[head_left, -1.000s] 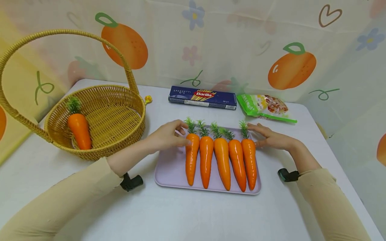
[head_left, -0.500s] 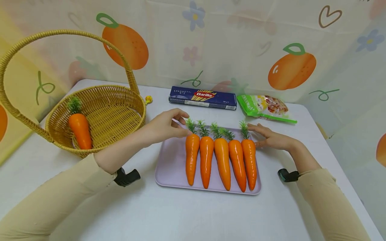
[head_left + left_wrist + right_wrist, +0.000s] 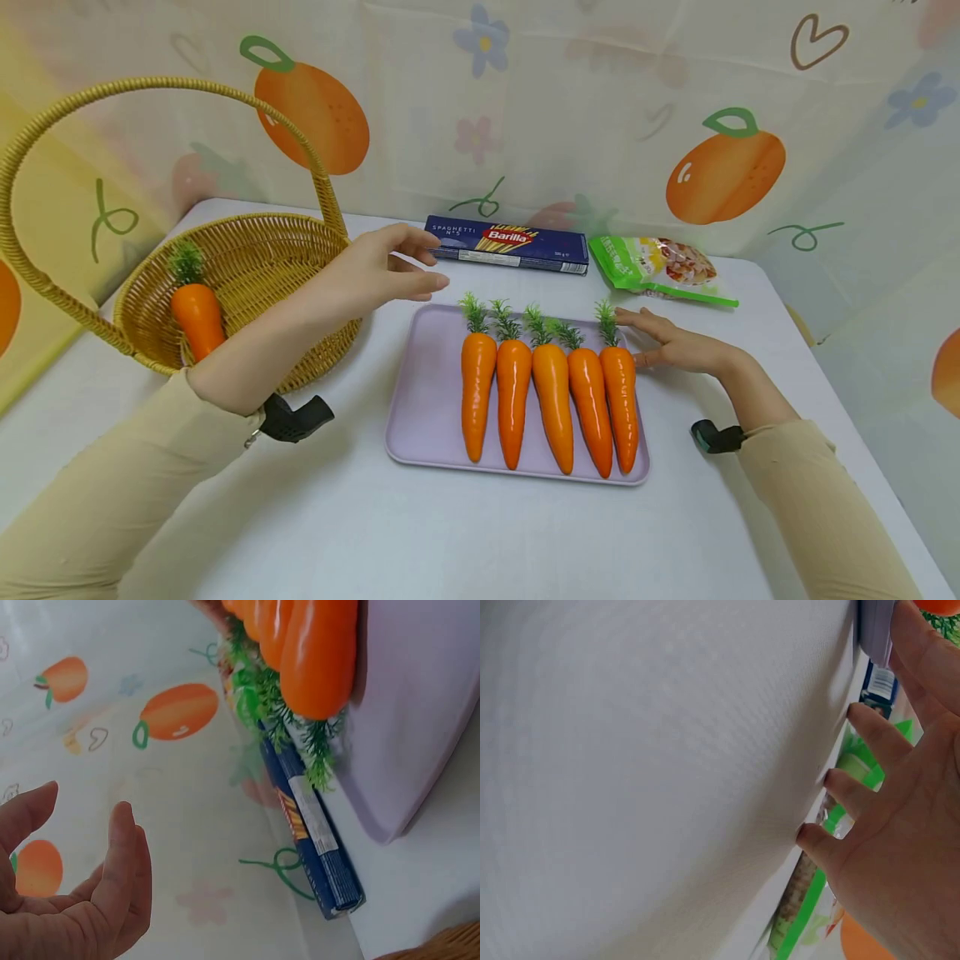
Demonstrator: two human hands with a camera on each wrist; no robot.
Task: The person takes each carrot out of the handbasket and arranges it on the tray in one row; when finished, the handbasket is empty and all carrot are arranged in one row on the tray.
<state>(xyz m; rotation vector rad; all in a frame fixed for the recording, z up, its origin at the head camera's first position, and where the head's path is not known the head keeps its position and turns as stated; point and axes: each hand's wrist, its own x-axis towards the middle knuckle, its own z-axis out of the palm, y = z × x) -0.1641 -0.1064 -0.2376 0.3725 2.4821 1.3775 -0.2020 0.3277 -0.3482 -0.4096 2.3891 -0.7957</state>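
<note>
My left hand [image 3: 367,271] is raised above the table between the basket and the tray, fingers loosely bent and holding nothing; the left wrist view shows its thumb and fingers apart. Several orange toy carrots [image 3: 513,404] with green tops lie side by side on the right part of the lilac tray [image 3: 423,417], tips toward me. My right hand [image 3: 678,346] stays at the tray's right edge, fingers spread, its thumb right by the rightmost carrot [image 3: 621,400]. In the right wrist view, its fingertips are right at the white tabletop. One more carrot [image 3: 197,315] leans inside the wicker basket [image 3: 258,218].
A blue spaghetti box [image 3: 517,244] lies behind the tray, with a green-and-white food bag [image 3: 652,265] to its right. The basket's tall arched handle [image 3: 172,81] rises at the left. A fruit-print cloth [image 3: 570,108] hangs along the table's back edge.
My left hand has come off the leftmost carrot's top and moved up and left, toward the basket. The carrots and my right hand have stayed where they were.
</note>
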